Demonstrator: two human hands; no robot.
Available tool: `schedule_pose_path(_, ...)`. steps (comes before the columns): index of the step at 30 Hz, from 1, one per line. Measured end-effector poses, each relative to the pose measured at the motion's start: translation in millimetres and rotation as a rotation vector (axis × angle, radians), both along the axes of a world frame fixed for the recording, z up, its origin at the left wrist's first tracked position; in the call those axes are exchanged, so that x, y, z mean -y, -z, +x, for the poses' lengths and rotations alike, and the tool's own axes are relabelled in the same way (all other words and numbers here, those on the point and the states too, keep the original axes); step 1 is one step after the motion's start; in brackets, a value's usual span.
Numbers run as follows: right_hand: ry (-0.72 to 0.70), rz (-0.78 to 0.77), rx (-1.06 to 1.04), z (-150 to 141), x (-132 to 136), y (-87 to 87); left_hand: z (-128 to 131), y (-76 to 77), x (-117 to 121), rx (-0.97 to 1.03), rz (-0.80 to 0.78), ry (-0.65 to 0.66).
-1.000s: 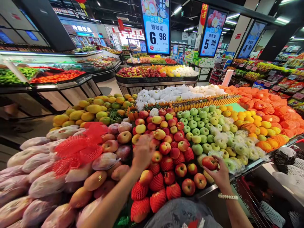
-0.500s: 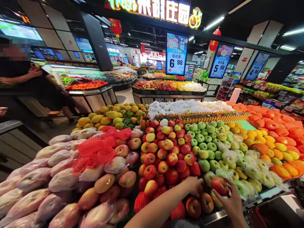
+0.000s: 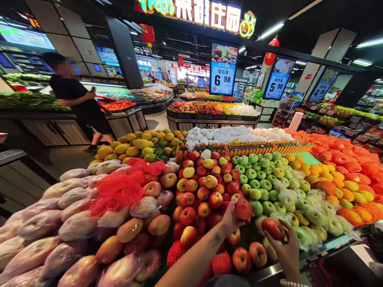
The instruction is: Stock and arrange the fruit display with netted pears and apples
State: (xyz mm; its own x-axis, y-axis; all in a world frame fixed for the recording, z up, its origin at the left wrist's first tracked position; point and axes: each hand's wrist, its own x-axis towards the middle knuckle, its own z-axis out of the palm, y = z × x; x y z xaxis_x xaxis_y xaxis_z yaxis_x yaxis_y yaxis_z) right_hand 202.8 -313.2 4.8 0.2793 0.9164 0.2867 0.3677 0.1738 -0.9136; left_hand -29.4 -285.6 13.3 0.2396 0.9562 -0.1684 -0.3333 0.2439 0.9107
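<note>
My left hand (image 3: pixel 231 218) grips a red apple (image 3: pixel 243 209), raised just over the pile of red and yellow apples (image 3: pixel 211 181). Farther right, my right hand (image 3: pixel 284 241) has its thumb and fingers closed around another red apple (image 3: pixel 273 228), near the plastic-wrapped green fruit. Below and between the hands, two loose red apples (image 3: pixel 241 260) lie at the front of the display. Red foam netting covers an apple (image 3: pixel 222 263) beside them.
Wrapped fruit (image 3: pixel 79 229) fills the left side under red foam nets (image 3: pixel 119 187). Green apples (image 3: pixel 260 171) and oranges (image 3: pixel 332 175) lie to the right. A metal edge (image 3: pixel 272 271) bounds the front. A person in black (image 3: pixel 80 95) walks at the left.
My left hand has come up from the pile, now with a red apple in it. My right hand still holds its apple, slightly shifted. The person at the left has moved right.
</note>
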Motion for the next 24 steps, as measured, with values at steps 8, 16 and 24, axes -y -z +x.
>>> schedule_pose_path(8,0.033,-0.108,-0.224,-2,16,-14.1,-14,-15.4,7,0.421,-0.121,0.08)
schedule_pose_path(16,0.124,-0.079,-0.217,20,21,-26.2,-1,41.0,-7,-0.342,0.168,0.107)
schedule_pose_path(24,0.121,-0.134,-0.192,19,24,-20.8,39,59.4,7,-0.933,0.424,0.32)
